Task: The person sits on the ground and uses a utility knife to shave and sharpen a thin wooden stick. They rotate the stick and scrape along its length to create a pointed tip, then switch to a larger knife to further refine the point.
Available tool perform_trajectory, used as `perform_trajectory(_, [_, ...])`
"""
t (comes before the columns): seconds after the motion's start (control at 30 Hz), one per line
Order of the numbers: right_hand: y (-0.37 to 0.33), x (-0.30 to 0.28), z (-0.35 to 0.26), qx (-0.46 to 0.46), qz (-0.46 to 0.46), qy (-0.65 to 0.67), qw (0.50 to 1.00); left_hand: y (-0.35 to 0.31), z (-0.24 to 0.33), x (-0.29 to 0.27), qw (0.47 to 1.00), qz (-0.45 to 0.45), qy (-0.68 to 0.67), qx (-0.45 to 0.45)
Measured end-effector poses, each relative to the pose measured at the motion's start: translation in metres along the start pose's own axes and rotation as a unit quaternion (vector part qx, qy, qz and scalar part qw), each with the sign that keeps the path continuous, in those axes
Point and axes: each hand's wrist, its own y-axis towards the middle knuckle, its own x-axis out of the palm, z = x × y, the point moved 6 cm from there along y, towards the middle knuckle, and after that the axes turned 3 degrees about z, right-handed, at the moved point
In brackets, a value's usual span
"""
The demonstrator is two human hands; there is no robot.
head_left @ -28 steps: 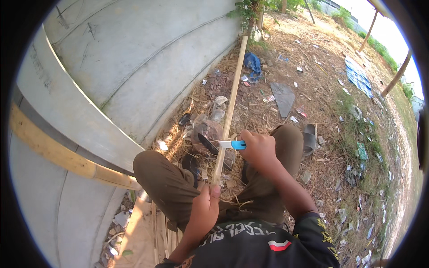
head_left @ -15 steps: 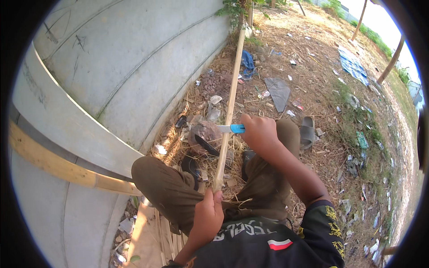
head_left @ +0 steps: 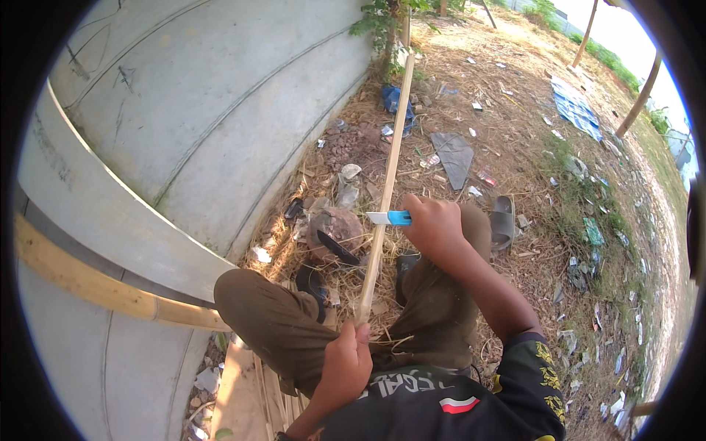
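A long, pale bamboo strip [head_left: 392, 162] runs from my lap away toward the plant by the wall. My left hand [head_left: 347, 358] is closed round its near end. In my right hand [head_left: 432, 226] is a utility knife [head_left: 399, 217] with a blue handle, gripped from the right side. Its blade lies across the strip, a little beyond my knees, with the tip reaching past the strip's left edge. Left of the strip, a dark curved blade-like object [head_left: 337, 248] leans against a reddish rock [head_left: 334, 226].
A grey concrete wall [head_left: 220, 95] rises on my left, with a bamboo pole [head_left: 110, 283] along it. A grey sandal [head_left: 502, 224] lies by my right knee. Straw, litter, a dark flat sheet [head_left: 454, 156] and a blue-white tarp [head_left: 576, 107] lie on the ground.
The far end of the strip has swung slightly right. My right hand and the knife have shifted a little right and nearer to me. My left hand keeps its hold.
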Motion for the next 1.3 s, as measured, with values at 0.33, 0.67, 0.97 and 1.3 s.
perform_trajectory(0.33, [0.02, -0.009, 0.029, 0.029, -0.021, -0.077, 0.996, 0.0, -0.004, 0.003, 0.999, -0.01, 0.049, 0.021])
perform_trajectory(0.67, [0.07, -0.024, 0.033, 0.044, 0.03, -0.131, 0.99, 0.004, 0.018, -0.001, 0.994, -0.004, 0.11, 0.028])
perform_trajectory(0.97, [0.096, -0.022, 0.088, 0.081, 0.035, -0.139, 0.986, -0.006, 0.0, 0.004, 0.995, -0.042, 0.091, 0.017])
perform_trajectory(1.3, [0.105, -0.038, 0.159, 0.256, 0.018, -0.131, 0.958, -0.018, -0.004, 0.008, 0.993, -0.105, 0.044, 0.036])
